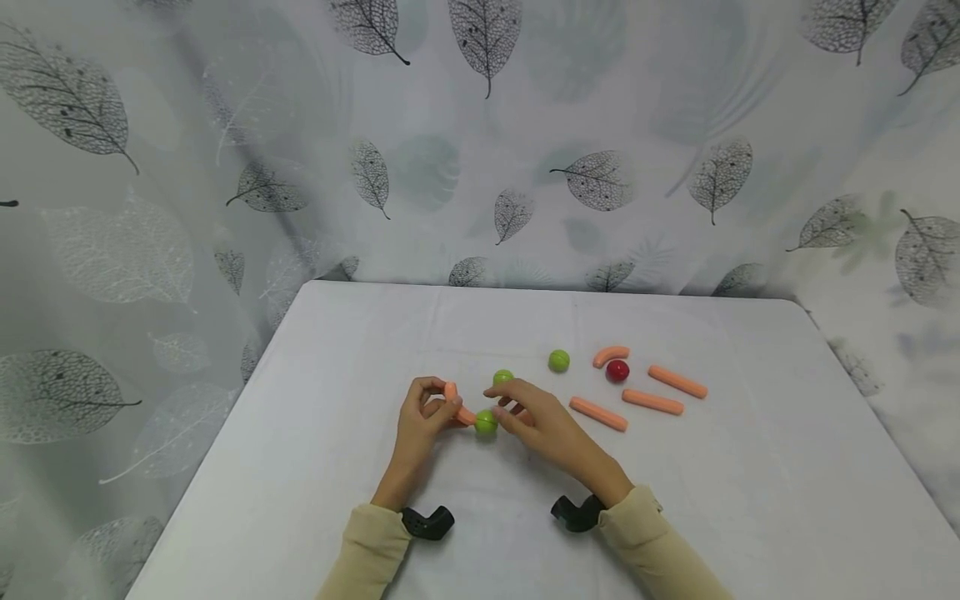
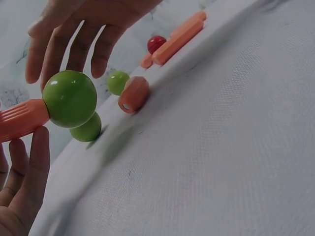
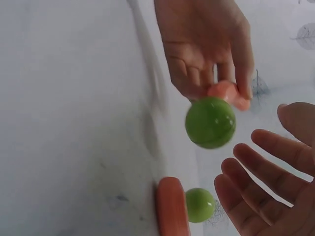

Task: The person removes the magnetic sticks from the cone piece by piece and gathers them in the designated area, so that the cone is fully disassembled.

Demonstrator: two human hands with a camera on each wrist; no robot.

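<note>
My left hand (image 1: 426, 419) pinches a short orange plastic rod (image 2: 22, 120), bent or angled in the head view. A shiny green ball (image 2: 70, 98) sits on the rod's end, held above the white table. Close to the ball's right side is my right hand (image 1: 542, 419), its fingers spread and relaxed, with nothing in its grasp; in the right wrist view a gap shows between those fingers (image 3: 261, 172) and the ball. A second green ball (image 1: 503, 377) lies on the table just beyond the right hand, partly hidden by it in the head view.
To the right on the white table (image 1: 750, 467) lie several straight orange rods (image 1: 597, 413), a curved orange rod (image 1: 611, 356), a red ball (image 1: 618, 371) and another green ball (image 1: 558, 361). Leaf-patterned curtains (image 1: 420, 217) stand behind the table and along its sides.
</note>
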